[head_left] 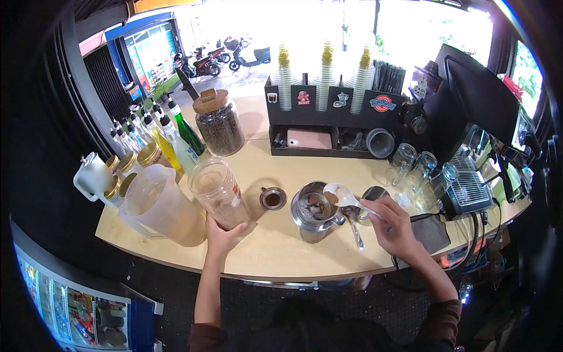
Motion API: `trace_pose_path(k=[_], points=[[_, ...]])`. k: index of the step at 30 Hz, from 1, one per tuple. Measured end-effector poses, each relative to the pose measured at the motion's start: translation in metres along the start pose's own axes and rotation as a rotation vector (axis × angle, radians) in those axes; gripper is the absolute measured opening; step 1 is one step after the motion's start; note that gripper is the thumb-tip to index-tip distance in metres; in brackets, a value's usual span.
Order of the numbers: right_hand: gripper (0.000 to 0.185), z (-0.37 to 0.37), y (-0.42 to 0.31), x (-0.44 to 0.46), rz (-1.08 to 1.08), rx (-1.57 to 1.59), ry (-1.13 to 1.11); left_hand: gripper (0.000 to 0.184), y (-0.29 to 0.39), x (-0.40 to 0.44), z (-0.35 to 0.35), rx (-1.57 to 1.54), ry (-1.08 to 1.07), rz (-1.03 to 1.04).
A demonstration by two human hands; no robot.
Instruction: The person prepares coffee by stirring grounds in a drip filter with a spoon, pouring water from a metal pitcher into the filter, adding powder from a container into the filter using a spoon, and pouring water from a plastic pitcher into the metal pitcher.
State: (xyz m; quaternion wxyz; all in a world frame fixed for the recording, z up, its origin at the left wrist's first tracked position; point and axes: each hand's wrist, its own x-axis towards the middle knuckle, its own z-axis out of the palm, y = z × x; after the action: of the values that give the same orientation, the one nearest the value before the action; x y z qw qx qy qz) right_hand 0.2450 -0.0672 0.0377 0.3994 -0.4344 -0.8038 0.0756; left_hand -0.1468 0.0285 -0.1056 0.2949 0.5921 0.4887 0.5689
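Note:
My left hand point(223, 237) is wrapped round the lower part of a clear jar point(216, 186), which stands tilted in view on the counter. In my right hand point(389, 227) is a white spoon point(346, 197) with brown powder in its bowl. The spoon's bowl hangs over the rim of a metal cup point(313, 230), where brown powder lies on a pale content. A metal spoon point(355, 230) rests on the counter beside this cup. Between the jar and the metal cup sits a small cup of dark liquid point(272, 200).
A large translucent pitcher point(161, 205) stands left of the jar, with syrup bottles point(186, 130) and a jar of coffee beans point(219, 126) behind. At the back is a black organizer point(305, 120) with stacked cups. Glass mugs point(403, 161) stand right, near a black machine point(469, 182).

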Motion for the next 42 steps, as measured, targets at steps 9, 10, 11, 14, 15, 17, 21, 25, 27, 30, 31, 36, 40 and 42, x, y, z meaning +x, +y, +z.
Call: trace_pose_path(k=[9,10,11,14,15,17,21,25,27,30,31,36,40,42], points=[[0.041,0.015,-0.005,0.007,-0.01,0.012,-0.091,0.091,-0.004,0.001,-0.001,0.009,-0.011,0.032],[0.041,0.016,-0.005,0.008,-0.011,0.011,-0.089,0.09,-0.008,0.001,0.0,-0.017,0.019,0.035],[0.041,0.016,-0.005,0.009,0.014,0.022,-0.115,0.088,-0.01,0.001,0.001,-0.042,0.051,0.036],[0.041,0.019,-0.004,0.01,0.011,0.024,-0.107,0.088,-0.009,0.0,0.0,-0.043,0.051,0.034],[0.041,0.019,-0.004,0.01,-0.016,0.014,-0.074,0.088,-0.008,0.0,0.001,-0.044,0.052,0.035],[0.041,0.018,-0.005,0.01,-0.004,0.019,-0.092,0.089,-0.005,0.0,0.0,-0.043,0.041,0.033],[0.042,0.017,-0.004,0.01,-0.007,0.023,-0.072,0.089,-0.006,0.0,0.001,-0.047,0.045,0.036],[0.043,0.015,-0.006,0.009,-0.021,0.008,-0.065,0.09,-0.002,0.001,0.001,-0.044,0.05,0.053],[0.041,0.016,-0.006,0.009,-0.01,-0.016,-0.089,0.09,-0.003,-0.001,0.0,-0.037,0.055,0.061],[0.037,0.014,-0.008,0.011,-0.033,0.02,-0.044,0.094,-0.004,0.001,-0.002,-0.022,0.016,0.028],[0.037,0.013,-0.009,0.014,-0.036,0.021,-0.046,0.095,-0.002,-0.001,-0.001,-0.046,0.007,0.003],[0.035,0.008,-0.026,0.043,-0.048,0.037,-0.086,0.099,-0.003,-0.003,-0.001,-0.029,-0.029,0.037],[0.026,0.024,-0.052,0.092,-0.231,-0.07,-0.076,0.102,0.011,-0.004,-0.001,-0.047,-0.08,0.049],[0.027,0.041,-0.061,0.119,-0.308,-0.064,-0.051,0.102,0.01,-0.002,-0.003,0.053,-0.096,0.126]])
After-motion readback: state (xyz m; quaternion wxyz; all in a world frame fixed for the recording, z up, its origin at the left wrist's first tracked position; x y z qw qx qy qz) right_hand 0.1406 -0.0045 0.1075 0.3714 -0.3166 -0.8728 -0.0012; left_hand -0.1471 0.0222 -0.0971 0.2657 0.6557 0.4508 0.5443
